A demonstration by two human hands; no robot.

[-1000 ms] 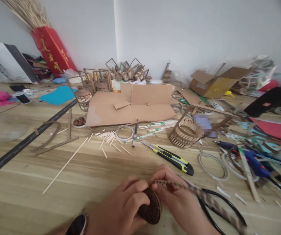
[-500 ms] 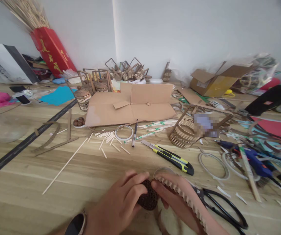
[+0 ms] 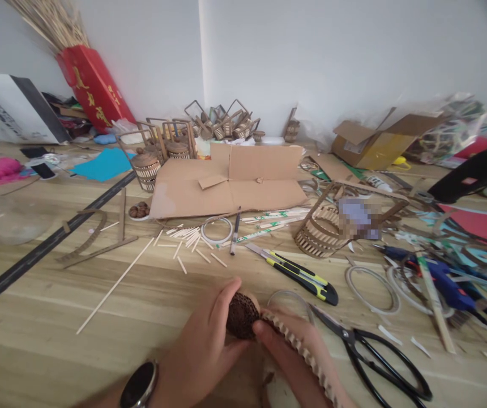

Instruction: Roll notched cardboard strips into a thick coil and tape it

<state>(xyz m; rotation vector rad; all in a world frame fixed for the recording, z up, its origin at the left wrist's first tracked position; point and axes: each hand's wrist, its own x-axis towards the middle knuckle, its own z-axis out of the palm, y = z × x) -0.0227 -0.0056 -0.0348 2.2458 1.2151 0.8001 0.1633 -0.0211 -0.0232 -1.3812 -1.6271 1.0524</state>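
Observation:
A dark brown coil of rolled corrugated cardboard strip [image 3: 242,316] sits between my hands near the table's front edge. My left hand [image 3: 209,334] wraps round the coil's left side, fingers above and thumb below; a watch is on this wrist. My right hand [image 3: 292,340] pinches the coil's right edge, where the loose corrugated strip [image 3: 298,341] leaves it and runs down over the hand toward me. To the right lie black-handled scissors [image 3: 354,340], with the blades partly behind my right hand. A yellow and black utility knife [image 3: 298,275] lies just beyond.
Cut wooden sticks [image 3: 188,237], a tape ring [image 3: 217,230] and a flattened cardboard sheet [image 3: 192,187] lie ahead. A small slatted bucket [image 3: 320,229] stands at right, near a blue glue gun [image 3: 443,280]. A long black strip [image 3: 56,241] crosses the left side.
My left hand has shifted up and left on the coil, its fingers straighter and more of the coil showing. The right hand moved slightly left, uncovering the scissor blades.

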